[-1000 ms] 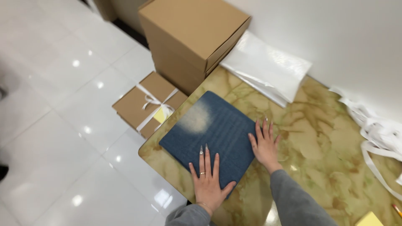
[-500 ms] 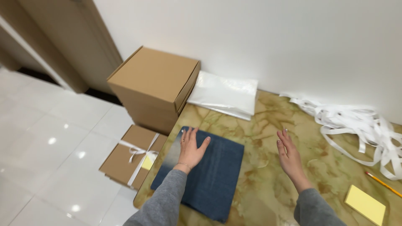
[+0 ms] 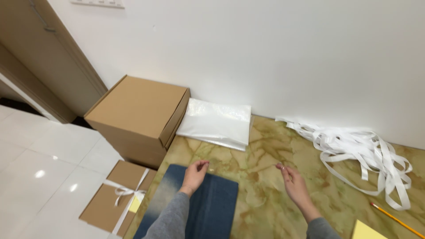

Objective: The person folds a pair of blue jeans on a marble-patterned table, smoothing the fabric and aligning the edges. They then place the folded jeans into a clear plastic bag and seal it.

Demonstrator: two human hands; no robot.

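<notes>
A folded dark blue cloth (image 3: pixel 212 208) lies flat near the left edge of a marbled yellow-brown table (image 3: pixel 265 146). My left hand (image 3: pixel 195 175) hovers over the cloth's far edge, fingers loosely curled, holding nothing. My right hand (image 3: pixel 294 183) is raised over bare table to the right of the cloth, fingers apart and empty. Beyond both hands, a stack of clear plastic bags (image 3: pixel 217 124) rests against the wall.
A tangle of white ribbon (image 3: pixel 363 150) lies at the right by the wall. A pencil (image 3: pixel 394 219) and a yellow sticky pad (image 3: pixel 367 230) sit at the lower right. On the floor to the left stand a large cardboard box (image 3: pixel 137 117) and a flat ribbon-tied box (image 3: pixel 117 197).
Both hands have lifted off the blue cloth and moved toward the wall. The view has tilted up, so the plastic bags and ribbon are nearer the middle.
</notes>
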